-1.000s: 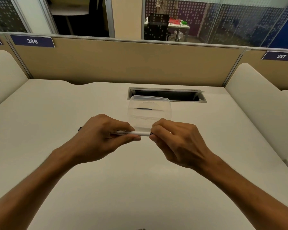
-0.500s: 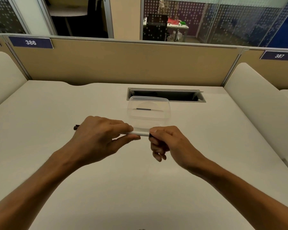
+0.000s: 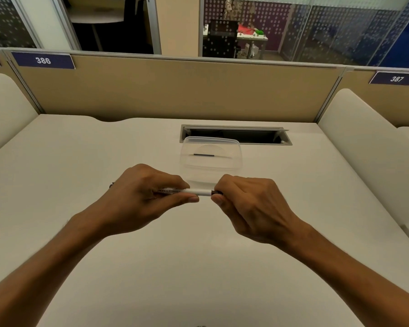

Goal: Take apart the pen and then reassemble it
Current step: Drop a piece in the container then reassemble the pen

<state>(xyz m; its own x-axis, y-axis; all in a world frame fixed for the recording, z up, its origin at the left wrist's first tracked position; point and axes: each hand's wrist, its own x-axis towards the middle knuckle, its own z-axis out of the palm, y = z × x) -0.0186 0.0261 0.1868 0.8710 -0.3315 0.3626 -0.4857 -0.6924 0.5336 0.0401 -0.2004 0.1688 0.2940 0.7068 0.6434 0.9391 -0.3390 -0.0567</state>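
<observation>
1. The pen (image 3: 194, 191) lies level across the middle of the frame, held above the desk (image 3: 198, 267) between both hands, its white barrel showing in the gap between them.
2. The left hand (image 3: 142, 197) is clamped round the left part of the barrel, thumb along the underside; a dark end of the pen sticks out past the knuckles at the hand's left edge.
3. The right hand (image 3: 250, 204) pinches the dark right end of the pen between thumb and forefinger.
4. Against half a second ago, the right hand's lower fingers, then dangling loose below the pen, are now tucked in, and the back of the hand has rolled up toward the camera, much as it was a second ago.
5. The left hand's grip has not changed, and less of the dark end sticks out on the left than half a second ago.
6. Just above the hands, a clear plastic container (image 3: 210, 159) sits on the desk with a thin dark rod (image 3: 203, 155) inside, where it was before.
7. Behind it, a cable slot (image 3: 236, 134) is cut into the desk, in front of the tan partition (image 3: 175, 90).
</observation>
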